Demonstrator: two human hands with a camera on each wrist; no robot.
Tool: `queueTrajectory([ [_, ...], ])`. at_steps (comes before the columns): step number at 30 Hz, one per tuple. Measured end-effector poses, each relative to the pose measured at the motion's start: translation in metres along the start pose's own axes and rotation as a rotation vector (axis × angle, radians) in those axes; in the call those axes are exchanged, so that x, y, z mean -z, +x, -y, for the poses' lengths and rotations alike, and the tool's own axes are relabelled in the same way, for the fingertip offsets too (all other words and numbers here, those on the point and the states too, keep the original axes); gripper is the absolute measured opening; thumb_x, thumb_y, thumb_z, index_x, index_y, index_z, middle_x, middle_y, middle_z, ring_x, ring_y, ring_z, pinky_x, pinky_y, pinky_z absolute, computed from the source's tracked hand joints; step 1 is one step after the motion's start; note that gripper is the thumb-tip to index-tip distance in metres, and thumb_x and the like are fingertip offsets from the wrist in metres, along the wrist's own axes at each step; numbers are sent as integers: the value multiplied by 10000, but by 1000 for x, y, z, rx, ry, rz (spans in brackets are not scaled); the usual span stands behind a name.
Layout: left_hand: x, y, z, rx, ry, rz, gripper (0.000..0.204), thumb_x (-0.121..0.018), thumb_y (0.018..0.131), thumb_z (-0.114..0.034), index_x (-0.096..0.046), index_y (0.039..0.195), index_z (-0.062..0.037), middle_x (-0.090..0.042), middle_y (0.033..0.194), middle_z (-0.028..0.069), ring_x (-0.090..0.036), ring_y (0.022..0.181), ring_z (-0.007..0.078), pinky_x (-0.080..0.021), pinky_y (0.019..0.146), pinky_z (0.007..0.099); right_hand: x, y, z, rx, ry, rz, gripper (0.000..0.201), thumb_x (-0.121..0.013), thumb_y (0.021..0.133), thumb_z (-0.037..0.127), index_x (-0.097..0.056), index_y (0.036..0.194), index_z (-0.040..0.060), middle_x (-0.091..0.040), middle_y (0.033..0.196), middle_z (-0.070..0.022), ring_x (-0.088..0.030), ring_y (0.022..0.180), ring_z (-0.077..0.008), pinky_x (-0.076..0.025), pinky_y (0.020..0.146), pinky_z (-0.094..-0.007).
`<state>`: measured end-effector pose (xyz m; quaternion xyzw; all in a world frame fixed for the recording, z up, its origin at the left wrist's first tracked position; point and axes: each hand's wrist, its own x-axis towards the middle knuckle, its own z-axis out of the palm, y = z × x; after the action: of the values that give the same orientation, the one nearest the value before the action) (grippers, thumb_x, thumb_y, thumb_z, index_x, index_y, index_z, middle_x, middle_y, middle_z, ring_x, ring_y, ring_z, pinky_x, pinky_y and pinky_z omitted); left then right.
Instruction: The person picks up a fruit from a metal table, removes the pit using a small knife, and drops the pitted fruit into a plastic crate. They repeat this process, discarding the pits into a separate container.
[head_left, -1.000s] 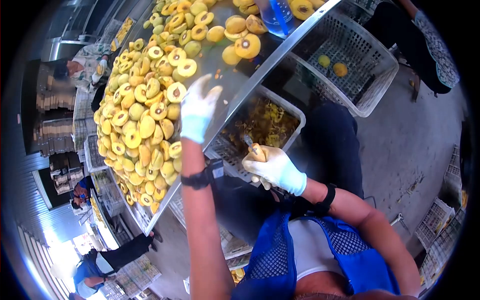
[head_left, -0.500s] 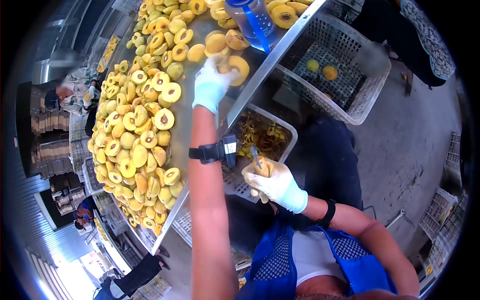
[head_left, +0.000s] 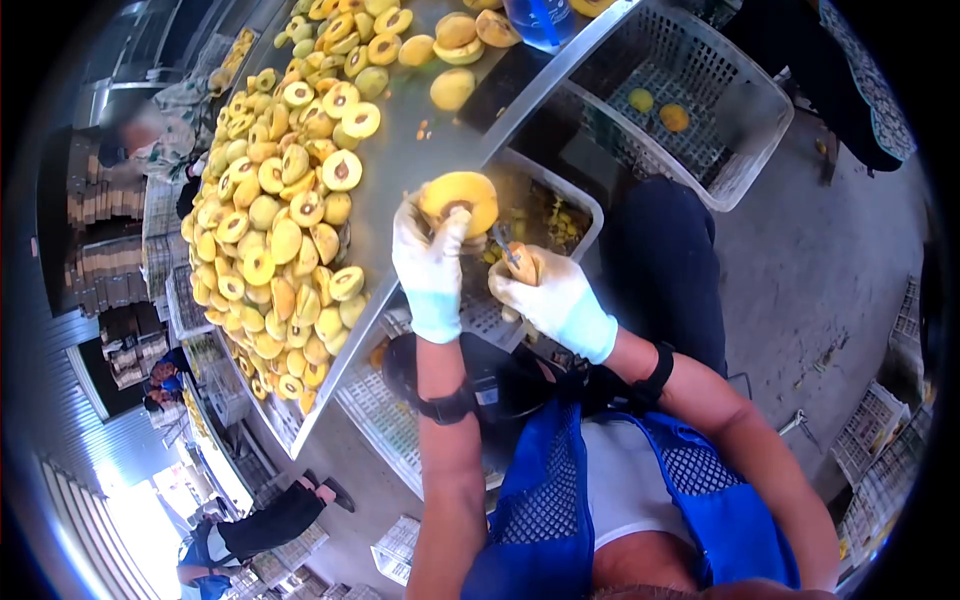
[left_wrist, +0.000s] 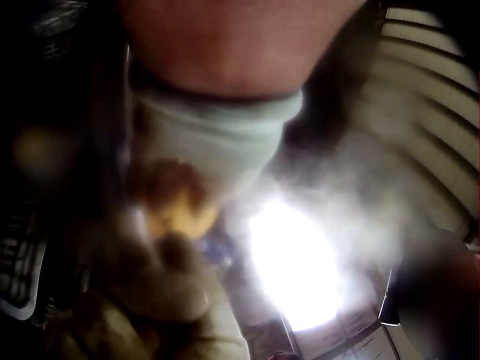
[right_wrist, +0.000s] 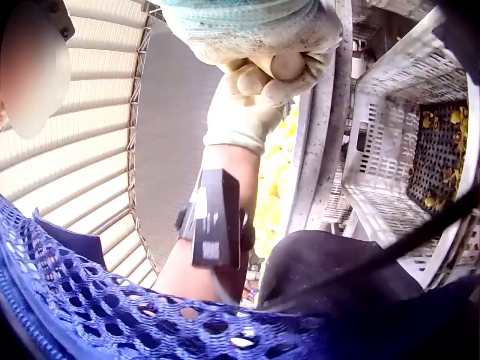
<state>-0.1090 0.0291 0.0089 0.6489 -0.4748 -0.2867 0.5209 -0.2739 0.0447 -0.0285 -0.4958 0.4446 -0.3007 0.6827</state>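
My gloved left hand (head_left: 428, 262) holds a large yellow peach half (head_left: 472, 190), cut face up, its thumb lying over the brown hollow in the middle. Close beside it, my gloved right hand (head_left: 560, 302) grips a wooden-handled pitting tool (head_left: 521, 263), whose narrow metal end points at the fruit's edge. In the right wrist view the butt of the wooden handle (right_wrist: 287, 66) pokes out between curled fingers. The left wrist view is dim and blurred. A big pile of peach halves (head_left: 285, 240) covers much of the metal table (head_left: 410, 160).
Under the table edge stands a crate (head_left: 592, 222) of peelings and scraps. Farther right a pale plastic crate (head_left: 740, 185) holds two fruits. A blue water bottle (head_left: 540, 25) stands near the table's edge. Other people are around the hall.
My left hand reached from beside the pile to a large peach half near the bottle, took it and brought it back to the right hand. The right hand has kept hold of the tool.
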Motion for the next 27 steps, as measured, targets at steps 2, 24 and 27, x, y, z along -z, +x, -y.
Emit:
queueTrajectory([
  [2,3,-19,6,48,115,-81,513,-802,882,-180,-590,1273,77,-670,1159,172,-655,1051,226,-526,964,365,0,-5,11,-1,-123,-15,343,-731,894,323,-677,948,-11,-698,779,-219,-726,766,-371,-561,705,-437],
  [24,7,-83,9,-11,195,-293,476,-806,905,-190,-590,1245,64,-638,1158,147,-628,1059,201,-519,972,350,-8,-13,-11,208,-164,173,262,-692,895,260,-676,950,4,-717,803,-183,-729,771,-355,-577,704,-420],
  [27,3,-83,-3,-40,200,-309,472,-797,913,-181,-592,1258,68,-642,1181,138,-626,1079,199,-512,993,349,-10,-16,-6,202,-198,139,255,-688,895,259,-675,966,14,-719,848,-203,-718,799,-398,-577,719,-442],
])
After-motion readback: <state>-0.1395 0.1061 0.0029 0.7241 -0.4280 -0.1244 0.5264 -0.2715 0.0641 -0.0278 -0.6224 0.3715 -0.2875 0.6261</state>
